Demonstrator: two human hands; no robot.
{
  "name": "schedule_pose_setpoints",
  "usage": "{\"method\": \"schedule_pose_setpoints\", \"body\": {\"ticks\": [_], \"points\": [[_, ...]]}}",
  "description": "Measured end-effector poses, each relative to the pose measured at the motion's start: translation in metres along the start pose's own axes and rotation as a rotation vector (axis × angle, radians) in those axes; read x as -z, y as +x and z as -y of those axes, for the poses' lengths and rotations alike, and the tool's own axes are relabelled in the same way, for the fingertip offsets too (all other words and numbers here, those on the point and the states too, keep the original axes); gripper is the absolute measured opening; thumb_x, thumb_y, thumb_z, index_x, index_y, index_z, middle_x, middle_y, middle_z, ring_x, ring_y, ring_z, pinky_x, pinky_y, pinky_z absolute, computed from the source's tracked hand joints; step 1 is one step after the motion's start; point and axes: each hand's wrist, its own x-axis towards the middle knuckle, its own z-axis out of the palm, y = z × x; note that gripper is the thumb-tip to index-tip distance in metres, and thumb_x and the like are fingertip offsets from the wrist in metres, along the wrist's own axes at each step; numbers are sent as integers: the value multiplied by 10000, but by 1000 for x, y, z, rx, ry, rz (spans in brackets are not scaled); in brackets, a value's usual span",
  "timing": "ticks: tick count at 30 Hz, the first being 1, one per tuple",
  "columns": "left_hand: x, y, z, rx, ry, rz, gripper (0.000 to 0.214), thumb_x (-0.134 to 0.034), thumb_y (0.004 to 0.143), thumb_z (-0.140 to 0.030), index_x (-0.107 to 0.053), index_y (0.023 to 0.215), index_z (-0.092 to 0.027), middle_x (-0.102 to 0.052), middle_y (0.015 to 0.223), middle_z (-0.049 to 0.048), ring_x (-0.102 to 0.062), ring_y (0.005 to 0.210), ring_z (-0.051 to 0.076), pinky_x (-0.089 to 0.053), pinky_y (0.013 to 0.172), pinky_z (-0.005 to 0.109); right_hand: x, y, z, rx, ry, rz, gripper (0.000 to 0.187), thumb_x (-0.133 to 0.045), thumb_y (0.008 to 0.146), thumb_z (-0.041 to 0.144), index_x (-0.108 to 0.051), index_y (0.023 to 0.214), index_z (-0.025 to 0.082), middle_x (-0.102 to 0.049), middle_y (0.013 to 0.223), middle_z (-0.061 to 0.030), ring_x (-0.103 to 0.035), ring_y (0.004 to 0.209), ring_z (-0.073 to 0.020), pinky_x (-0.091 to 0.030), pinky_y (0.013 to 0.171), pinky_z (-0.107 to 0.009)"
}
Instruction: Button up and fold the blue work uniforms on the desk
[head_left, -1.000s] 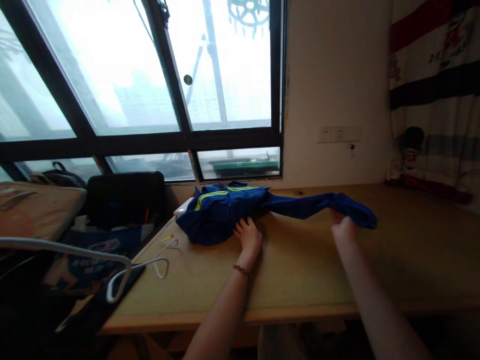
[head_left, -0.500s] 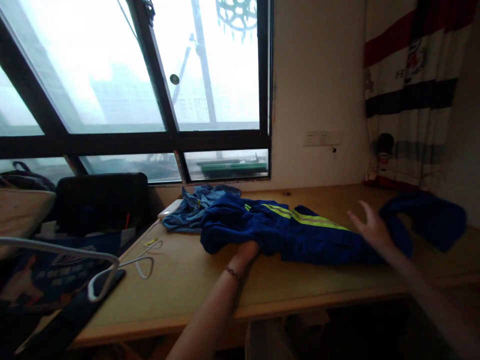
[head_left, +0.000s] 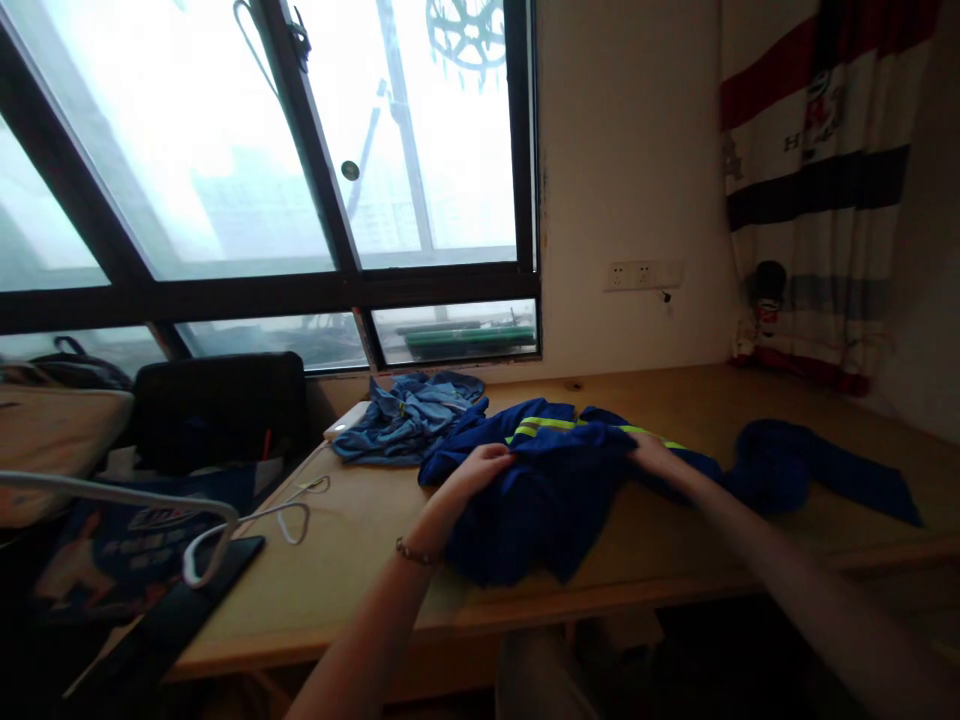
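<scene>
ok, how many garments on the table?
2 that I can tell apart: a light blue garment bunched at the back left, and a dark blue garment in the left hand and right hand. Folds may hide more.

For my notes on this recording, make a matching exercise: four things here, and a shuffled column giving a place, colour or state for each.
1. dark blue garment
2. paler blue cloth
3. socket panel
4. curtain

A. heaped beside the white block
B. banded red and black
C. held in the left hand and right hand
D. fixed to the wall

Pairs: 1-C, 2-A, 3-D, 4-B
</scene>
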Motion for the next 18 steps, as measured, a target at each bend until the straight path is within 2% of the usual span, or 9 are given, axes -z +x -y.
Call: {"method": "schedule_pose_setpoints", "body": {"ticks": [2, 3, 5, 7, 9, 11, 14, 16, 18], "points": [[13, 13, 11, -107, 34, -245, 312, -607, 611, -424, -586, 708, -128, -589, 604, 20, -575, 648, 172, -449, 634, 283, 20, 18, 9, -166, -5, -235, 311, -519, 725, 281, -597, 971, 109, -638, 837, -124, -571, 839, -281, -444, 704, -373], [16, 15, 18, -159, 52, -296, 332, -586, 636, -442, -583, 742, -128, -600, 646, 33, -581, 678, 177, -450, 650, 290, 26, 21, 13, -220, -79, -349, 368, -532, 721, 275, -558, 1034, 84, -621, 890, -157, -558, 869, -300, -436, 715, -393], [17, 9, 32, -266, 115, -322, 352, -543, 689, -453, -579, 839, -136, -622, 788, 59, -585, 785, 189, -450, 717, 312, 28, 16, 21, -201, -319, -531, 507, -564, 703, 249, -450, 1159, 59, -546, 1049, -219, -500, 977, -342, -400, 775, -443], [10, -9, 47, -366, 250, -241, 384, -542, 708, -440, -561, 978, -168, -603, 976, 74, -553, 933, 203, -427, 815, 342, 14, -2, 29, -49, -535, -613, 561, -561, 716, 252, -376, 1215, 75, -459, 1157, -234, -438, 1056, -353, -361, 828, -460], [-2, -27, 64, -436, 435, -118, 521, -611, 660, -425, -504, 1123, -211, -534, 1144, 84, -483, 1064, 225, -379, 902, 371, -10, -25, 33, 66, -615, -553, 455, -493, 774, 305, -409, 1176, 110, -473, 1124, -204, -470, 1014, -315, -380, 812, -421], [-15, -39, 82, -439, 615, -46, 653, -679, 592, -403, -468, 1185, -228, -476, 1227, 96, -434, 1122, 257, -342, 941, 407, -39, -46, 30, 101, -602, -393, 363, -439, 803, 359, -477, 1092, 143, -528, 1024, -159, -526, 906, -269, -412, 759, -378], [-27, -39, 99, -405, 778, -61, 541, -649, 646, -307, -498, 1161, -236, -492, 1218, 80, -442, 1114, 256, -333, 948, 426, -68, -59, 19, 200, -527, -151, 329, -492, 763, 303, -523, 1057, 161, -540, 1061, -127, -508, 961, -257, -401, 805, -355], [-28, -35, 98, -407, 804, -103, 377, -547, 727, -210, -539, 1102, -236, -555, 1140, 51, -494, 1054, 222, -331, 954, 419, -69, -57, 14, 210, -428, -53, 276, -460, 753, 193, -562, 1007, 161, -566, 1046, -110, -506, 985, -234, -383, 837, -331], [-22, -37, 87, -432, 775, -192, 335, -446, 763, -137, -553, 1066, -229, -590, 1085, 32, -524, 1012, 194, -310, 977, 419, -52, -56, 14, 166, -265, -34, 251, -401, 758, 157, -600, 911, 166, -615, 930, -87, -545, 913, -210, -390, 814, -314]]}}
